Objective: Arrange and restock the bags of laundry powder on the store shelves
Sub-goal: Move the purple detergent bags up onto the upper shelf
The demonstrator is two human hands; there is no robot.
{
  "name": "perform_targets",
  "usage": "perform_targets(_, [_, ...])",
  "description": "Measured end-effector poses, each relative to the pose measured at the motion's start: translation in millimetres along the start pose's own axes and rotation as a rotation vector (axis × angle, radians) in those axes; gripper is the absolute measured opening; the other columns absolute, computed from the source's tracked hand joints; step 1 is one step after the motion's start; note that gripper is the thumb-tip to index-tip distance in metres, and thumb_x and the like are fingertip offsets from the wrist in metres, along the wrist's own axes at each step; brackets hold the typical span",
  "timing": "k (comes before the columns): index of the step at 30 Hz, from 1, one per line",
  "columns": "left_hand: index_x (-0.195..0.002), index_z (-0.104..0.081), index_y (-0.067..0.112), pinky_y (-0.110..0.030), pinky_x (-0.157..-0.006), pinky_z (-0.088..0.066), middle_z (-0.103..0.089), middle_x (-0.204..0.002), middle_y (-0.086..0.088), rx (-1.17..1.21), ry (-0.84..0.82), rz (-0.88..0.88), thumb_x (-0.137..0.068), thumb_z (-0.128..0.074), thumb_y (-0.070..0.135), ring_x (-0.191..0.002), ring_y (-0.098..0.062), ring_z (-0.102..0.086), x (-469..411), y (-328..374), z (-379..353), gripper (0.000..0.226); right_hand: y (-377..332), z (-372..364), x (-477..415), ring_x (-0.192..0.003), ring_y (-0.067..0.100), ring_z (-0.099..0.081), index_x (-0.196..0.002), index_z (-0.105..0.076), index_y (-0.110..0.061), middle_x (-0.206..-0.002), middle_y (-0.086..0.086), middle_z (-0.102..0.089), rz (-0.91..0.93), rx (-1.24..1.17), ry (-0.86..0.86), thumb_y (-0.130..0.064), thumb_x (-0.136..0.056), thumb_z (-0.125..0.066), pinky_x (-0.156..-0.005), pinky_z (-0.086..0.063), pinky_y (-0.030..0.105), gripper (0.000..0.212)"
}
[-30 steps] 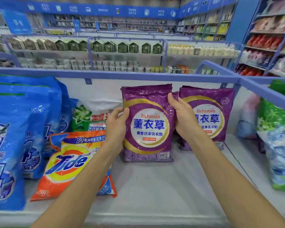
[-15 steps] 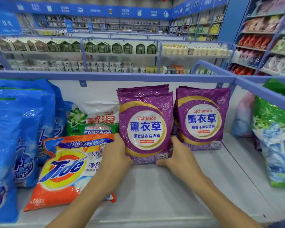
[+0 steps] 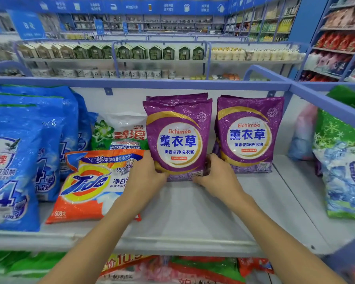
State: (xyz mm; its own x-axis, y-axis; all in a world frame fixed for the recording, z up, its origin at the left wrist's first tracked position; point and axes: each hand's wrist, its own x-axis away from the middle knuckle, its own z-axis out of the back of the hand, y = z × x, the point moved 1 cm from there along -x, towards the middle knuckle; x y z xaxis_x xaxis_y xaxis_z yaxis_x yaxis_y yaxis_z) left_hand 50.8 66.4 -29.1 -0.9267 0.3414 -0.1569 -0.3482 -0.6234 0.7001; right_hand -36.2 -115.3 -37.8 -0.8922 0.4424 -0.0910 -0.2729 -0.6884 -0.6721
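A purple Eichimoo laundry powder bag (image 3: 178, 128) stands upright on the white shelf (image 3: 193, 214), with more purple bags stacked behind it. My left hand (image 3: 147, 177) grips its lower left corner. My right hand (image 3: 218, 175) grips its lower right corner. A second purple bag (image 3: 249, 132) stands upright just to the right, close to the first. An orange Tide bag (image 3: 86, 185) leans at a slant to the left, partly under my left forearm. Behind it sits a green and white Ariel bag (image 3: 119, 134).
Large blue bags (image 3: 23, 152) fill the shelf's left end. Green and blue bags (image 3: 342, 160) stand beyond the blue divider rail (image 3: 324, 101) on the right. More bags (image 3: 172, 269) lie on the shelf below. Other aisles' shelves stand behind.
My hands slid from the bag's upper sides down to its bottom corners. The purple bag now stands straighter and farther back, nearly level with its neighbour.
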Motion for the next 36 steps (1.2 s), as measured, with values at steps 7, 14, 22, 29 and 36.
perform_targets(7, [-0.125, -0.06, 0.012, -0.029, -0.077, -0.045, -0.073, -0.108, -0.003, -0.041, 0.1, -0.094, -0.089, -0.072, 0.02, -0.1, -0.023, -0.068, 37, 7, 3, 0.038, 12, 12, 22, -0.103, 0.016, -0.059, -0.132, -0.056, -0.014, -0.121, 0.002, -0.063, 0.091, 0.014, 0.007, -0.029, -0.092, -0.074, -0.082, -0.041, 0.027, 0.046])
perform_targets(14, [-0.143, -0.051, 0.009, -0.044, -0.097, -0.046, -0.065, -0.132, -0.014, -0.339, 0.06, -0.17, -0.1, -0.057, 0.035, -0.12, -0.036, -0.059, 100, 7, 9, 0.051, 20, 30, 78, -0.13, 0.029, -0.053, -0.144, -0.051, -0.017, -0.143, 0.006, -0.058, 0.138, 0.187, -0.018, -0.039, -0.104, -0.053, -0.1, -0.046, 0.042, 0.045])
perform_targets(22, [-0.135, -0.056, -0.002, -0.049, -0.107, -0.04, -0.063, -0.131, -0.02, -0.452, 0.088, -0.251, -0.1, -0.059, 0.029, -0.123, -0.041, -0.053, 205, -9, 13, 0.046, 30, 41, 182, -0.139, 0.021, -0.044, -0.145, -0.055, -0.016, -0.15, 0.002, -0.054, 0.182, 0.294, 0.078, -0.046, -0.102, -0.052, -0.112, -0.037, 0.035, 0.052])
perform_targets(29, [-0.145, -0.05, 0.004, -0.045, -0.119, -0.031, -0.052, -0.148, -0.016, -0.449, -0.024, -0.204, -0.103, -0.051, 0.039, -0.14, -0.037, -0.042, 287, -13, -15, 0.055, 66, 37, 285, -0.144, 0.021, -0.041, -0.149, -0.05, -0.012, -0.153, 0.004, -0.051, 0.132, 0.359, 0.084, -0.047, -0.103, -0.05, -0.121, -0.032, 0.038, 0.057])
perform_targets(36, [-0.151, -0.043, 0.007, -0.045, -0.122, -0.027, -0.044, -0.156, -0.014, -0.459, -0.172, -0.239, -0.105, -0.045, 0.042, -0.145, -0.034, -0.036, 338, 13, -63, 0.058, 131, 69, 347, -0.138, 0.024, -0.047, -0.145, -0.052, -0.012, -0.148, 0.005, -0.055, -0.035, 0.367, 0.058, -0.047, -0.104, -0.049, -0.114, -0.036, 0.038, 0.054])
